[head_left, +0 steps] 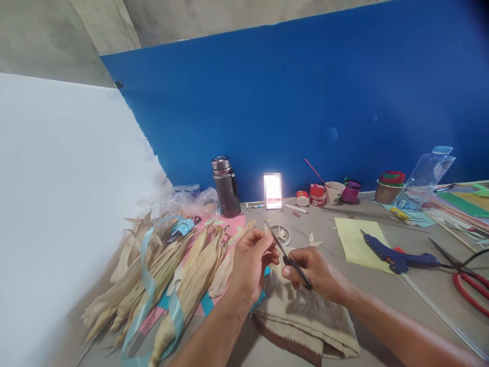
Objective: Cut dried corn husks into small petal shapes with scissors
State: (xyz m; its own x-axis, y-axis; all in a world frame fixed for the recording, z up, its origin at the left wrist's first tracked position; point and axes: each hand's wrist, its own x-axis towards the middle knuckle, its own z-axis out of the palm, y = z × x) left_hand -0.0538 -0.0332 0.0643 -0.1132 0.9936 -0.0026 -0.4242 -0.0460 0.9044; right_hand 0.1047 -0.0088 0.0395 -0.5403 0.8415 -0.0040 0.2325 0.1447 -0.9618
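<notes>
My right hand [315, 270] grips a pair of black-handled scissors [293, 265], their blades pointing up and to the left. Close beside the blades, my left hand [254, 255] is closed in a pinch; what sits between its fingertips is too small and hidden to make out. Both hands are above a folded brown-and-beige cloth [305, 326]. Just behind them a roll of tape [287, 235] lies flat with small pale husk pieces in its ring. Left of my left hand is a pile of dried corn husks [198, 260], with a light blue ribbon [147, 270] looped over it.
A dark thermos [226, 188] stands at the back, near paint jars [317, 194] and a paper cup [335, 192]. On the right lie yellow paper [353, 237], a blue glue gun [401, 255] and red-handled scissors [468, 285]. A plastic bottle [426, 176] leans behind them.
</notes>
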